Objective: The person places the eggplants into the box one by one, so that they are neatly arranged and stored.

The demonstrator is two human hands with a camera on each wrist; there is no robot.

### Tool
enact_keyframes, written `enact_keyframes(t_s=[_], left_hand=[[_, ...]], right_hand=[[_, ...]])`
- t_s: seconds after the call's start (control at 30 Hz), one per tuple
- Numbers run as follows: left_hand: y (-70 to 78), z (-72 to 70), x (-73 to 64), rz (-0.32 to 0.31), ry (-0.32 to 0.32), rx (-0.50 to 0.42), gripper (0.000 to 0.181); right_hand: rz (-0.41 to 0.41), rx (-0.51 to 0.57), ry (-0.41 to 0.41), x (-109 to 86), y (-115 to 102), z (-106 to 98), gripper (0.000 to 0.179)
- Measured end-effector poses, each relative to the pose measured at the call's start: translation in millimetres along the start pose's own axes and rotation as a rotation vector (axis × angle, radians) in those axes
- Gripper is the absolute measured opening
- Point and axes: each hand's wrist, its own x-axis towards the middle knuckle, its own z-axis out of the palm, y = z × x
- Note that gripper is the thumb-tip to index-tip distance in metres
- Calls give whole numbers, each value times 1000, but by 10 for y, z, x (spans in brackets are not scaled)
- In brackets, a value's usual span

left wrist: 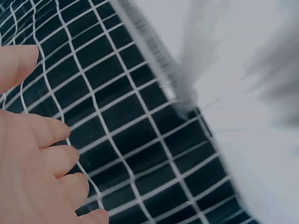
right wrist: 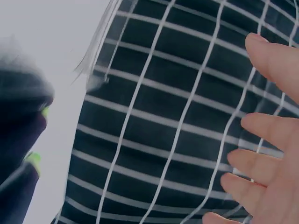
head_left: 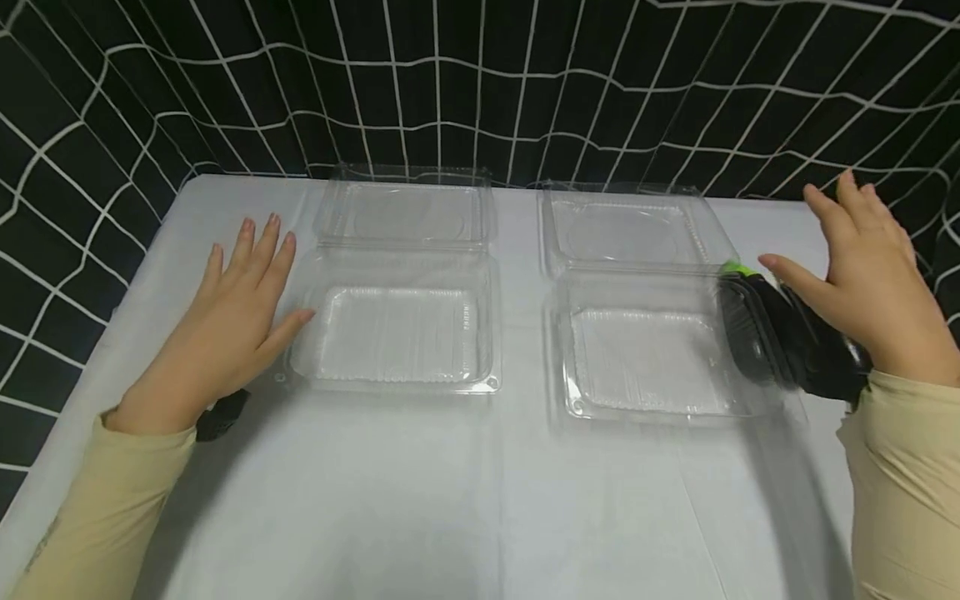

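Note:
Two clear plastic clamshell boxes lie with their lids folded back on the white table. My left hand [head_left: 232, 325], fingers spread and nearly straight, is beside the left box [head_left: 397, 385]; its thumb tip overlaps the box's left side, and I cannot tell whether they touch. My right hand [head_left: 877, 275] is raised with spread fingers at the right of the right box [head_left: 645, 412], holding nothing. Below it are dark, glossy things [head_left: 772, 325] with a bright green bit, partly hidden by the hand and seen through the box wall. The right wrist view shows these dark things [right wrist: 21, 102] blurred.
White table cover [head_left: 420, 500] stretches in front of the boxes. Black cloth with white netting [head_left: 465, 92] rises behind the table and at both sides. The lids [head_left: 416, 212] lean back near the table's far edge.

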Motion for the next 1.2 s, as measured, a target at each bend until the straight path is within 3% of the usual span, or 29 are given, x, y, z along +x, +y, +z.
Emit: enact_keyframes(t_s=[0.2, 0.37, 0.47, 0.63, 0.73, 0.83, 0.93, 1.2], left_hand=[[-57, 281, -514, -74, 87, -88, 64], [-74, 440, -724, -96, 156, -100, 59], [-84, 496, -714, -97, 174, -103, 58], [-86, 547, -622, -81, 166, -113, 57], [-93, 547, -585, -71, 166, -127, 57], [-111, 534, -525, -49, 158, -123, 57], [-144, 532, -447, -34, 149, -110, 57], [-206, 659, -361, -44, 126, -148, 55]], right_hand=[[89, 50, 8, -156, 155, 115, 77], [137, 88, 52, -344, 386, 297, 77], [187, 164, 89, -444, 722, 498, 71], [315, 294, 121, -518, 1591, 1049, 66], [431, 282, 97, -557, 1900, 1242, 69], [510, 250, 80, -589, 1956, 1283, 69], [558, 236, 66, -612, 1878, 1271, 70], [559, 312, 44, -635, 1731, 1328, 69]])
